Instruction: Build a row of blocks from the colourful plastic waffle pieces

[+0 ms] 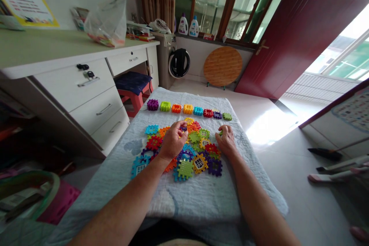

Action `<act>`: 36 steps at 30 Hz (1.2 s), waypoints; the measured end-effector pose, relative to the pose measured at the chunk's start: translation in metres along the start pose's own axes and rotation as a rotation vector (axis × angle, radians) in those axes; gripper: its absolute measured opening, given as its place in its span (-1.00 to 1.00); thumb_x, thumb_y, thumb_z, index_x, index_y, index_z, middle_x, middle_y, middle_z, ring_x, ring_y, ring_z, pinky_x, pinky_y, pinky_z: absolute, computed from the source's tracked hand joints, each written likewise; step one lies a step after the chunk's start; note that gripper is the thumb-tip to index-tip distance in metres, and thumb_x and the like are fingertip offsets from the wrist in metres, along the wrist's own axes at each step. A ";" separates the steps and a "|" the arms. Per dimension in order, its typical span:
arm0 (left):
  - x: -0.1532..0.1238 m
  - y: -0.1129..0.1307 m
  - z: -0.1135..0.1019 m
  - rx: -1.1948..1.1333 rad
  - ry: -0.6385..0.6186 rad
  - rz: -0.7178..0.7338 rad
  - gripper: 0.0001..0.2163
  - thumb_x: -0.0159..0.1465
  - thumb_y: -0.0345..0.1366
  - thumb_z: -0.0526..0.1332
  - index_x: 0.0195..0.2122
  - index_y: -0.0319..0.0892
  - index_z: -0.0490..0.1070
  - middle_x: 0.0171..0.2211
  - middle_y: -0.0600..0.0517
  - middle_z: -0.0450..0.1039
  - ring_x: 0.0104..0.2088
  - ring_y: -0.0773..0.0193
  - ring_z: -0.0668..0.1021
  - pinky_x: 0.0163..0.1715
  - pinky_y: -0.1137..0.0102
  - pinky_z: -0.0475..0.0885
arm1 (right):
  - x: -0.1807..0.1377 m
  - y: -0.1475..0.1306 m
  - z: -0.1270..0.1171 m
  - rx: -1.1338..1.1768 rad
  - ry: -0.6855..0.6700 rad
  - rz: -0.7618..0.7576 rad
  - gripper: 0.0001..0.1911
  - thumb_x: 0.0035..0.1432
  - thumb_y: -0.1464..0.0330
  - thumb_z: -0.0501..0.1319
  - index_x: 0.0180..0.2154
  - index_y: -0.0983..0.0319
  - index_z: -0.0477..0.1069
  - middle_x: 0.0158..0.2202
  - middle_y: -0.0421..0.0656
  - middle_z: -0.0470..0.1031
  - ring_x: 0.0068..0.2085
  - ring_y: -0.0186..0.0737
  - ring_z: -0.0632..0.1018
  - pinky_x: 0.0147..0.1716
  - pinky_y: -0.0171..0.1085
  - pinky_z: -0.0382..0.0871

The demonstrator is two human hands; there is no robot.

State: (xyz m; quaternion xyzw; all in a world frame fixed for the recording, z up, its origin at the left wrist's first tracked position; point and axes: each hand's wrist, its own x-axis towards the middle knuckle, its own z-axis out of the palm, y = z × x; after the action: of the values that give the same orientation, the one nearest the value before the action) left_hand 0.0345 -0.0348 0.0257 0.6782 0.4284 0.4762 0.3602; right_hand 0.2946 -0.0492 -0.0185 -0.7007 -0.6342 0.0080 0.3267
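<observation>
Your loose pile of plastic tiles (188, 150) lies across the middle of the counter (118, 184), many of them overlapping, in light blue, purple, red, orange, yellow and green. On its side toward the counter's near edge, a green square (185, 168) rests over a light blue piece (177, 176), with a yellow window piece (200, 163) just beside it. Your left hand (173, 141) is over the pile, thumb and fingers curled in close at a purple piece (183, 128); whether they pinch it, I cannot tell. Your right hand (226, 141) is at the pile's side toward the counter's right edge, fingers bent over a mostly hidden green piece (221, 133); I cannot tell whether it is gripped. Your two hands are apart from each other, with part of the pile between them. Near the counter's far edge you have a row of blocks: from the left, purple (152, 104), bright green, orange, yellow, light blue, red, dark purple and green (227, 116). A pale blue cloth (213, 196) covers the counter. Beyond its left edge you have a white desk (52, 44) bearing a plastic bag (108, 25), and a stool (134, 84); past the far edge, a washing machine (165, 57) and a round wooden board (223, 66).
</observation>
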 end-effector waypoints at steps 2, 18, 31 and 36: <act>0.000 0.000 -0.001 -0.010 0.002 -0.004 -0.71 0.20 -0.33 0.17 -0.03 -0.16 0.38 -0.12 -0.05 0.46 -0.46 0.40 0.44 -0.41 0.47 0.41 | -0.001 -0.002 -0.001 -0.037 -0.015 -0.008 -0.79 0.07 0.29 0.05 -0.20 0.17 0.24 -0.13 -0.07 0.29 -0.07 -0.06 0.35 -0.05 -0.06 0.24; 0.002 0.005 -0.003 0.009 0.004 -0.015 -0.72 0.18 -0.35 0.18 -0.05 -0.17 0.39 -0.22 0.00 0.48 -0.47 0.39 0.45 -0.38 0.46 0.42 | 0.001 -0.011 -0.011 -0.352 -0.131 0.088 -0.70 0.01 0.29 0.17 -0.15 0.19 0.36 -0.23 -0.04 0.34 -0.16 0.00 0.34 -0.12 -0.09 0.21; 0.002 0.005 -0.004 0.039 -0.019 -0.009 -0.73 0.20 -0.34 0.16 -0.05 -0.17 0.37 -0.23 0.00 0.48 -0.46 0.38 0.48 -0.37 0.43 0.43 | -0.001 0.012 -0.024 -0.243 -0.190 0.140 -0.29 -0.05 0.07 0.25 0.10 0.25 0.25 -0.06 0.02 0.38 -0.02 0.09 0.38 -0.05 -0.02 0.24; 0.002 0.006 -0.004 0.049 -0.019 -0.006 -0.73 0.21 -0.35 0.16 -0.05 -0.18 0.37 -0.24 0.00 0.49 -0.46 0.39 0.47 -0.37 0.44 0.43 | -0.002 0.023 -0.030 -0.136 -0.226 0.113 -0.33 -0.09 0.10 0.28 0.03 0.28 0.27 -0.17 -0.04 0.40 -0.10 -0.01 0.44 -0.06 -0.08 0.29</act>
State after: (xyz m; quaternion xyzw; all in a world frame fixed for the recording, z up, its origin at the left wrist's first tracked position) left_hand 0.0328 -0.0349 0.0326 0.6899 0.4388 0.4580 0.3489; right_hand 0.3276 -0.0636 -0.0066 -0.7506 -0.6254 0.0621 0.2041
